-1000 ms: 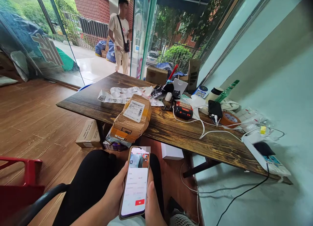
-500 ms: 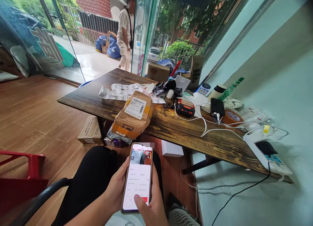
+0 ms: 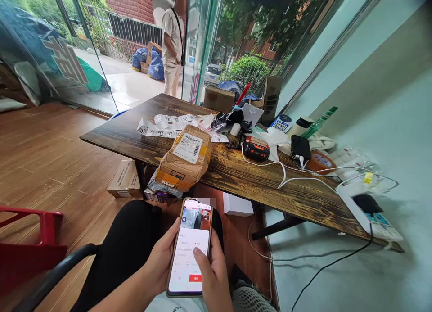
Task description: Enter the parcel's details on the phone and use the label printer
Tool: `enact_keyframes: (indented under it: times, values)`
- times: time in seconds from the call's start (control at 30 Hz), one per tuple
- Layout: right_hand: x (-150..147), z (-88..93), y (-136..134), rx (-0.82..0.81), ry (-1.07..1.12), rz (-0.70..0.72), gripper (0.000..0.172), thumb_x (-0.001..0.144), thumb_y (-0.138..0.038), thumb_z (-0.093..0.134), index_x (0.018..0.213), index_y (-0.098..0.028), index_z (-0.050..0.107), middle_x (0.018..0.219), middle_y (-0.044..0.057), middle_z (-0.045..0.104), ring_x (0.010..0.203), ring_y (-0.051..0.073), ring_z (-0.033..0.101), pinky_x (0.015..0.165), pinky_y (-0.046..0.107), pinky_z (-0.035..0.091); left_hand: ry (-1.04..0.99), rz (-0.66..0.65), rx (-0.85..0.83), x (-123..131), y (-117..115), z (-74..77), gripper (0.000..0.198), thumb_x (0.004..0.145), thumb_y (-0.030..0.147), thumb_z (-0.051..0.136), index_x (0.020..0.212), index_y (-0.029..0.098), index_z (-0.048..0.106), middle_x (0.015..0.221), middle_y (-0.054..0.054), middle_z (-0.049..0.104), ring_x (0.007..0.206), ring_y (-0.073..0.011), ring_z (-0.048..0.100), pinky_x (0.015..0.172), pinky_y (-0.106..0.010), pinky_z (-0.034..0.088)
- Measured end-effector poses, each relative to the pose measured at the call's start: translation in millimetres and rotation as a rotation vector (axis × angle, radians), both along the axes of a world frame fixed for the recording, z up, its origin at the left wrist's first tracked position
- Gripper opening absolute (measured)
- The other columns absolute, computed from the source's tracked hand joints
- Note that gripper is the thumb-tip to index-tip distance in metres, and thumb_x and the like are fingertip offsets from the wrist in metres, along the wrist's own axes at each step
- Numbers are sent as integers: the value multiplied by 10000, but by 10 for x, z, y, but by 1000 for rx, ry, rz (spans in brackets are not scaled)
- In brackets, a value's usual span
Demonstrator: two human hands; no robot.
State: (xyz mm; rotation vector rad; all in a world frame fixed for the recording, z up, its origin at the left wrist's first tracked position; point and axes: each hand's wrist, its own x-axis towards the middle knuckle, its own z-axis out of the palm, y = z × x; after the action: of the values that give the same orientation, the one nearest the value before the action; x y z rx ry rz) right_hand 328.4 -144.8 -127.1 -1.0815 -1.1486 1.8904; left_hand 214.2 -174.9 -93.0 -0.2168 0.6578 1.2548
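Observation:
My left hand grips a smartphone from its left side, screen up, over my lap. My right hand holds the phone's right edge, and its thumb lies across the lower screen above a red button. Just beyond the phone, a taped brown cardboard parcel with a white shipping label rests on the front edge of a dark wooden table. A strip of printed labels lies behind the parcel.
On the table: a black and orange label printer, a black phone on a cable, a tape roll, a power strip, white cables. Boxes sit under the table. A person stands outside the glass door. A red chair is at my left.
My right thumb came onto the lower screen and now lies a little higher on it. The person outside stepped right, toward the door. My view shifted slightly.

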Motion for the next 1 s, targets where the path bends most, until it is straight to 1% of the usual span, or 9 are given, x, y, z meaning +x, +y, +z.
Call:
enact_keyframes:
  times: [0.1,0.17,0.3,0.4,0.5,0.63,0.73,0.93,1.0]
  values:
    - [10,-5,-28,-15,14,-26,652,750,-540,616,1313,-263,437,1276,65,589,1231,289,484,1063,486,373,-3,6,11,1,-15,3,574,829,504,515,1159,41,590,964,-181,715,917,-318,668,835,-410,508]
    - [14,24,-43,65,21,-46,648,794,-567,528,1349,-266,381,1350,71,524,1262,293,448,1071,505,353,-4,21,19,0,-21,13,554,830,495,518,1146,48,601,947,-170,721,882,-305,677,820,-398,514]
    - [63,107,-12,500,-108,-34,633,871,-569,364,1403,-235,281,1451,105,365,1316,301,355,1078,521,310,-25,33,24,-12,-11,43,531,832,498,517,1107,58,627,915,-156,730,796,-267,691,757,-359,533]
    - [139,137,37,810,-258,25,593,889,-576,303,1374,-235,332,1469,101,272,1342,312,279,1071,518,287,6,45,-17,-20,9,54,482,842,476,513,1058,68,650,865,-144,737,684,-223,687,651,-313,540]
    - [205,117,75,996,-329,39,540,902,-565,268,1319,-251,410,1457,88,255,1300,308,310,1015,496,336,35,56,-42,-18,16,57,462,844,463,515,1057,75,650,841,-134,739,643,-205,680,603,-290,533]
    - [250,52,119,1154,-374,-15,498,911,-536,252,1226,-257,519,1436,88,287,1247,323,328,943,519,366,35,45,-44,-13,-7,63,487,841,476,512,1094,79,633,850,-136,739,695,-235,690,631,-310,532]
    - [273,26,166,1233,-406,-57,470,917,-495,257,1192,-259,557,1425,92,314,1235,331,332,931,545,360,27,50,-59,-19,-23,55,508,837,480,520,1106,62,624,825,-136,739,654,-218,680,608,-296,519]
    - [314,52,254,1372,-453,48,476,915,-477,263,1188,-251,581,1461,101,256,1239,346,303,909,561,357,-16,22,-11,-26,-25,27,565,822,501,532,1157,50,596,891,-158,732,755,-265,690,685,-343,526]
    - [315,58,264,1368,-445,33,485,914,-484,257,1194,-251,577,1460,105,261,1231,349,310,910,566,348,-19,20,-5,-24,-22,20,572,818,504,537,1157,47,596,887,-159,732,745,-263,690,673,-335,524]
